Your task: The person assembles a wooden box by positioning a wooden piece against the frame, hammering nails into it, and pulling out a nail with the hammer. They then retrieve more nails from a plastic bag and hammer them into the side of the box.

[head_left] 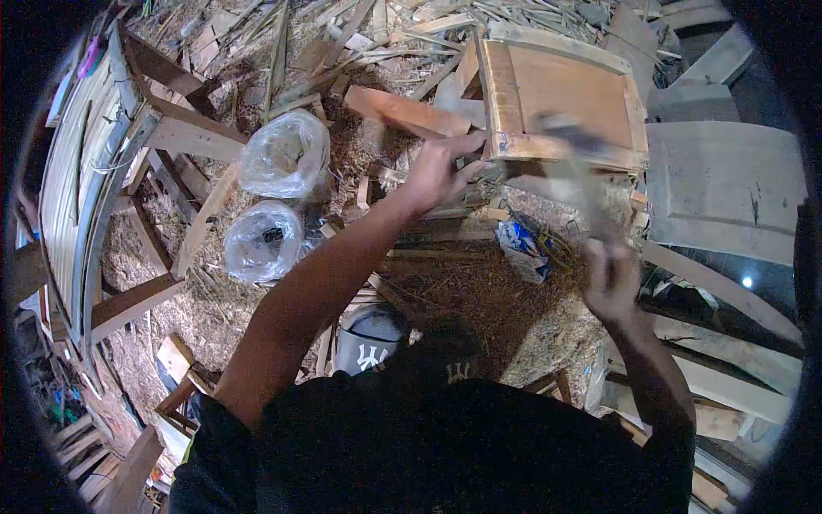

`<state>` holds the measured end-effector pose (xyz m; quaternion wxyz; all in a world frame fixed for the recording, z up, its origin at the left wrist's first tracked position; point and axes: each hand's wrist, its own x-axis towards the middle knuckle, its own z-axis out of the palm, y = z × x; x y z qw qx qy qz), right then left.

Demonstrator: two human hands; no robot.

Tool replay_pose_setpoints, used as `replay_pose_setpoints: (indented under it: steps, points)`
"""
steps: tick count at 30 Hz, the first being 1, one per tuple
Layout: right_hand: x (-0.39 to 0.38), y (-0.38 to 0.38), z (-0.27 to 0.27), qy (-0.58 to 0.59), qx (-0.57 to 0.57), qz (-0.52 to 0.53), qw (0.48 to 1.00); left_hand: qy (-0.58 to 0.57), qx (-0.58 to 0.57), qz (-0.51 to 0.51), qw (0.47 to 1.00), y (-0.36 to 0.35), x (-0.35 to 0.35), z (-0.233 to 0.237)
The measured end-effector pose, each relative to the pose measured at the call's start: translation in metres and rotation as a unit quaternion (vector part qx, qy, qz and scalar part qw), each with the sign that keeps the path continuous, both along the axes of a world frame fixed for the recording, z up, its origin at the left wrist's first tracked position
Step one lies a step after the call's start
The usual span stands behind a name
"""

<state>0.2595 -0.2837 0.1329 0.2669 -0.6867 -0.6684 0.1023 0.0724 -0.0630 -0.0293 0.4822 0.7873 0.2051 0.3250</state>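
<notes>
A framed wooden panel (569, 94) lies in front of me at the upper right, with a pale inset board and lighter edge strips. My left hand (441, 171) is at its near left corner, thumb and fingers closed around the edge; whether a small piece is also pinched there is hidden. My right hand (612, 278) is wrapped round the handle of a hammer (586, 193). The hammer's head is smeared by motion above the panel's near edge strip. Just below the panel lies a crumpled blue and white packet (522, 248).
Two clear plastic-wrapped rolls (285, 154) sit on the sawdust at left. A wooden frame (188, 137) stands beyond them. Scrap sticks (342, 43) cover the far ground. A grey panelled board (723, 188) and long planks lie at right. A dark cap or shoe-like item (364, 343) is near me.
</notes>
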Motion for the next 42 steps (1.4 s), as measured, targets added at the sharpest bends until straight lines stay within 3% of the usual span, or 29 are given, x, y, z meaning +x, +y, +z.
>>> replay_pose_setpoints:
  steps: [1,4,5,7,11,13,17,19,20,21,23,26,36,39,42]
  points:
    - [-0.003,0.003,0.001,-0.002,0.002,0.001,1.000,0.013,0.023,0.002,1.000,0.000,-0.001,0.001]
    - [-0.009,0.013,0.015,0.077,-0.232,-0.075,0.967,0.021,0.036,0.015,0.999,0.001,0.000,0.001]
    - [-0.011,0.014,0.023,0.078,-0.234,-0.076,0.966,0.018,0.026,0.021,0.999,0.000,0.001,-0.001]
    - [-0.012,0.017,0.033,0.095,-0.055,-0.042,0.993,0.010,0.023,0.025,0.999,0.000,0.003,-0.002]
    - [-0.010,0.012,0.006,0.033,-0.159,-0.024,0.986,-0.007,0.023,0.008,1.000,0.000,0.003,0.001]
    - [-0.013,0.015,0.017,0.074,-0.172,-0.044,0.981,0.010,0.037,0.022,0.999,0.002,0.003,0.003]
    - [-0.002,0.031,0.027,0.059,-0.093,-0.036,0.993,0.029,0.010,0.018,0.999,0.001,0.005,0.010]
    - [0.023,0.041,0.023,0.087,-0.050,-0.110,0.989,0.040,0.010,0.017,0.999,0.003,0.006,0.014]
    - [0.035,0.054,0.026,-0.010,-0.058,-0.102,0.993,0.051,0.010,0.014,0.999,0.003,0.007,0.015]
    - [0.042,0.065,0.020,-0.011,-0.056,-0.104,0.993,0.049,0.012,0.013,0.999,0.004,0.010,0.015]
    - [0.052,0.080,0.001,-0.033,0.088,-0.066,0.993,0.021,-0.013,0.020,1.000,0.004,0.013,0.009]
    - [0.053,0.089,-0.007,-0.029,0.069,-0.076,0.994,-0.058,-0.001,0.033,0.998,0.004,0.017,0.009]
    - [0.040,0.116,-0.011,-0.029,0.024,-0.049,0.998,-0.076,0.002,0.002,0.997,0.011,0.020,0.031]
    - [0.046,0.121,-0.013,-0.032,0.016,-0.040,0.999,-0.029,-0.018,0.004,0.999,0.013,0.023,0.023]
    - [0.053,0.122,-0.010,-0.053,0.027,-0.029,0.998,-0.079,0.031,0.029,0.996,0.010,0.022,0.028]
